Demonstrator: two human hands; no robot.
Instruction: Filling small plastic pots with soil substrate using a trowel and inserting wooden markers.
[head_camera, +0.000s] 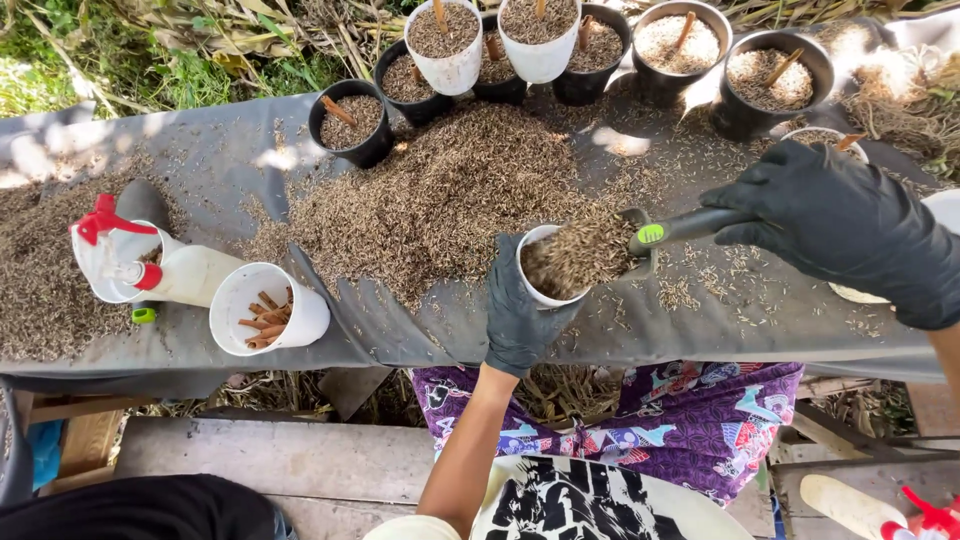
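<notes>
Grey tarp table (220, 150), husk heap (450, 190), grass behind

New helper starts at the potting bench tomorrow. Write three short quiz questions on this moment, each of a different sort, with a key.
1. True or false: the left hand holds the small white pot from below while the trowel tips husk mix into it.
2. Multiple choice: what lies in the white pot on its side near the spray bottle? A) water B) short brown sticks C) green leaves
3. Fill in: the right hand wears a ___ glove.

Key: 1 true. 2 B. 3 black.
</notes>
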